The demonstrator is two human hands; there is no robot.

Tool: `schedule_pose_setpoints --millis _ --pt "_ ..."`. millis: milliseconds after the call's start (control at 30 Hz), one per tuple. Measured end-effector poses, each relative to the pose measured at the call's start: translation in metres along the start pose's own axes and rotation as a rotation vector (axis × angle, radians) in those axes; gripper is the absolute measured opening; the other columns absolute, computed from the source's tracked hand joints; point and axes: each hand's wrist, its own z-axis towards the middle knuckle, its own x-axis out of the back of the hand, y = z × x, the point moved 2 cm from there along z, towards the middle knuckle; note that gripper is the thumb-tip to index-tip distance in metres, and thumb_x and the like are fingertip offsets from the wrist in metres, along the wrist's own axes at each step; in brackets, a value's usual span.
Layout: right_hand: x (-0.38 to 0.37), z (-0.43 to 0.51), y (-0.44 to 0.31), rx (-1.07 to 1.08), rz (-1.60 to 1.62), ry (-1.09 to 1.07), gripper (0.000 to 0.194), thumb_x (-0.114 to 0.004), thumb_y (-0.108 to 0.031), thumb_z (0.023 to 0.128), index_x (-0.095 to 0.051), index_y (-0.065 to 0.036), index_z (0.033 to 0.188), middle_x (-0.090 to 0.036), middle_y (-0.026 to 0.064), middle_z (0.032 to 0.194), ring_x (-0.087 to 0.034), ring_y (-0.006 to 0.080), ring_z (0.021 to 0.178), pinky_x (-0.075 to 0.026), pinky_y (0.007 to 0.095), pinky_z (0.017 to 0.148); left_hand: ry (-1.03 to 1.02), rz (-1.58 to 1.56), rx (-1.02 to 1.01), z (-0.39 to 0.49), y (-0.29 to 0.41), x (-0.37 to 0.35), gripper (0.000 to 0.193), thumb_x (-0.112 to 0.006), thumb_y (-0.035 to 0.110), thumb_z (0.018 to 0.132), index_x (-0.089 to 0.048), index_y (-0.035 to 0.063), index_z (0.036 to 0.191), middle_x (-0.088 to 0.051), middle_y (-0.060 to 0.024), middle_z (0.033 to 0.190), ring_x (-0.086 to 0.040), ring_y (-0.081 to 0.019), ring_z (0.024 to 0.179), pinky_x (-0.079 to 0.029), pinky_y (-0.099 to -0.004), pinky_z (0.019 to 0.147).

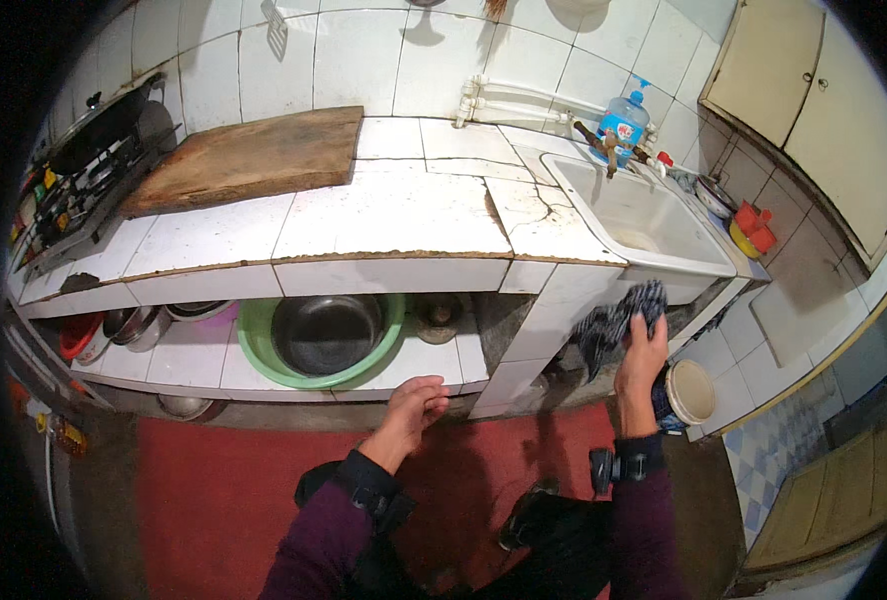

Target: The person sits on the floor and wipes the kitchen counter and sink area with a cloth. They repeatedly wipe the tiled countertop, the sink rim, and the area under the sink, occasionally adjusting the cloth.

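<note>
A crumpled dark checked cloth hangs from my right hand, just in front of the white sink basin. My left hand holds nothing; its fingers are slightly curled, in front of the lower shelf and above the red floor mat. On that shelf, a dark metal basin sits inside a green plastic basin. Below my right hand stands a pale round bucket, with dark cloth beside it.
A thick wooden cutting board lies on the white tiled counter, right of the stove. Behind the sink are a brass tap and a blue pump bottle. Red and yellow scoops sit right of it. Several bowls occupy the lower shelf's left.
</note>
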Motion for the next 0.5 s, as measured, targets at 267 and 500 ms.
schedule_pose_setpoints --millis 267,500 --pt "-0.138 -0.046 -0.035 0.419 -0.412 0.246 0.046 -0.065 -0.006 0.089 -0.06 0.004 0.134 -0.055 0.0179 0.118 -0.056 0.0336 0.109 -0.044 0.0409 0.101 -0.105 0.02 -0.048 -0.016 0.021 0.005 0.02 -0.062 0.019 0.1 -0.066 0.0078 0.117 -0.069 -0.0048 0.103 -0.065 -0.0166 0.09 -0.055 -0.0321 0.081" --pt "-0.276 -0.167 -0.09 0.62 -0.06 -0.298 0.057 -0.058 0.01 0.07 -0.073 -0.006 0.122 -0.054 0.0122 0.107 -0.057 0.0272 0.1 -0.051 0.0399 0.087 -0.023 -0.268 -0.037 0.01 0.005 0.047 0.024 -0.064 0.018 0.1 -0.065 0.0077 0.122 -0.069 -0.0077 0.104 -0.067 -0.0223 0.096 -0.056 -0.0394 0.088"
